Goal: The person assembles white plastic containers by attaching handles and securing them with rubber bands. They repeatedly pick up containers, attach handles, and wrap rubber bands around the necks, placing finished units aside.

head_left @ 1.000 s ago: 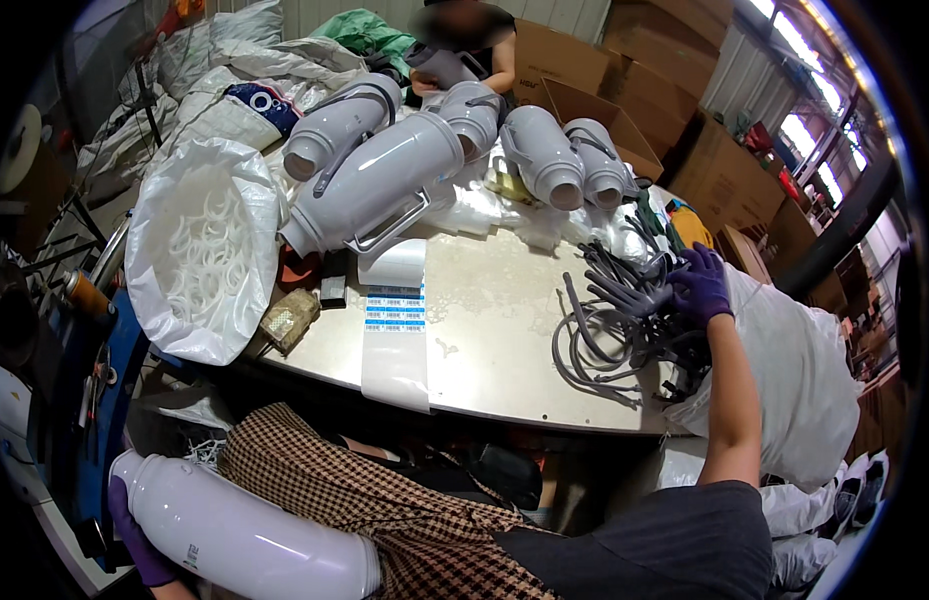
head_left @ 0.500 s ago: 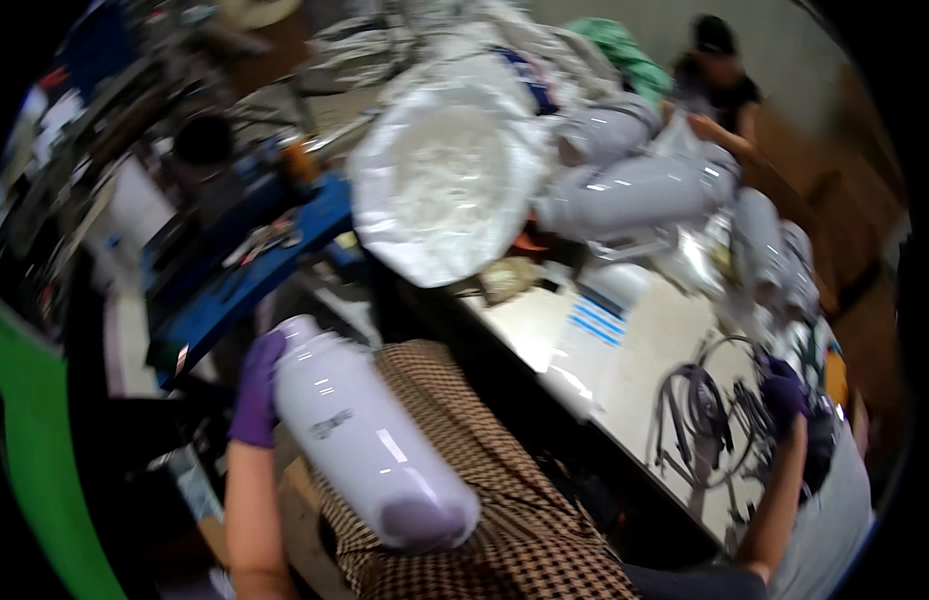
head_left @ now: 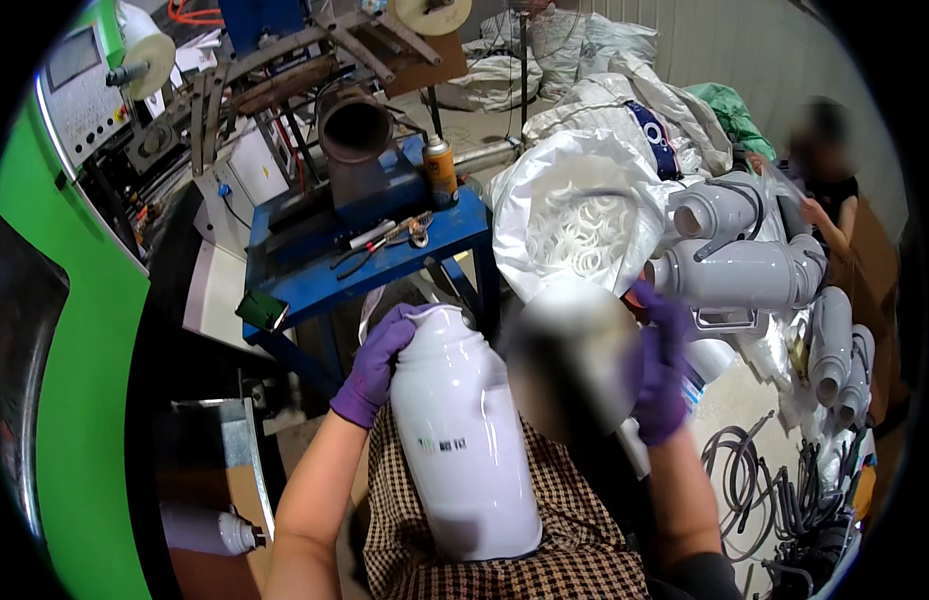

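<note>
A glossy pale-lilac vacuum flask body (head_left: pixel 454 440) stands tilted on my lap, over a brown checked cloth (head_left: pixel 574 520), its narrow neck pointing away from me. My left hand (head_left: pixel 382 365), in a purple glove, is closed around the side of its neck. My right hand (head_left: pixel 664 370), also purple-gloved, is raised to the right of the flask, apart from it. A round blurred patch covers the space left of that hand, so its fingers and anything in them cannot be made out.
A white sack of white rings (head_left: pixel 589 230) stands ahead. Grey flasks with handles (head_left: pixel 729 275) and grey cable-like loops (head_left: pixel 739 480) lie on the table at right. A blue stand (head_left: pixel 384 255) holds pliers and a spray can (head_left: pixel 440 172). Another person (head_left: pixel 829 190) sits far right.
My right hand has come from the grey loops at right toward the flask. The flask has swung more upright on my lap, its neck moving right with my left hand. The view has shifted.
</note>
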Demonstrator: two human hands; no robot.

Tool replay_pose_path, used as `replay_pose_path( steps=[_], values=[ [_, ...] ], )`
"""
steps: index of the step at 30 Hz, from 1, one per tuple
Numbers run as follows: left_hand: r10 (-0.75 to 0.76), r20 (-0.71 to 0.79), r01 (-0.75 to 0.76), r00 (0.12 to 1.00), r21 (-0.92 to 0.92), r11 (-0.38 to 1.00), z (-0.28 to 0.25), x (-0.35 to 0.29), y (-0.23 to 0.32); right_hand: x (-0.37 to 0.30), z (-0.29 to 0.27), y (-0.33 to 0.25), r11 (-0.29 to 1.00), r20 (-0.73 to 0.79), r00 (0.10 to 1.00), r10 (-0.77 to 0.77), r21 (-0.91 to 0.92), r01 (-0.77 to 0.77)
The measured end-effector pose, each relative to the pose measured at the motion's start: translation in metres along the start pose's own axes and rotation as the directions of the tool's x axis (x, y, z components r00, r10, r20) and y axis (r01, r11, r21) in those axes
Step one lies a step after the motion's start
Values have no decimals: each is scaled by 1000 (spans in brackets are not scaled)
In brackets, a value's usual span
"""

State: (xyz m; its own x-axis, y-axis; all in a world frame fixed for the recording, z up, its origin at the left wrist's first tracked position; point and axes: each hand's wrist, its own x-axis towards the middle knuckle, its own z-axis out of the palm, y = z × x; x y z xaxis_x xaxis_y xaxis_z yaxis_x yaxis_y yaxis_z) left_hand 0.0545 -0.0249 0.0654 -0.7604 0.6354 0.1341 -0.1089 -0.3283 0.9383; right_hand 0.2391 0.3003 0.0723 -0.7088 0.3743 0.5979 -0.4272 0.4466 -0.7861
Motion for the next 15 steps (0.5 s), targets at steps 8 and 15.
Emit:
replay_pose_path(
  steps=[8, 15],
  values=[
    [128, 51, -119, 990, -153, 981, -6, -23, 14, 41, 137, -50, 715, 565, 790, 239, 449, -537],
    [163, 42, -161, 986, -64, 985, -9, -28, 10, 42, 124, -63, 996, 556, 826, -90, 28, 89]
  ],
)
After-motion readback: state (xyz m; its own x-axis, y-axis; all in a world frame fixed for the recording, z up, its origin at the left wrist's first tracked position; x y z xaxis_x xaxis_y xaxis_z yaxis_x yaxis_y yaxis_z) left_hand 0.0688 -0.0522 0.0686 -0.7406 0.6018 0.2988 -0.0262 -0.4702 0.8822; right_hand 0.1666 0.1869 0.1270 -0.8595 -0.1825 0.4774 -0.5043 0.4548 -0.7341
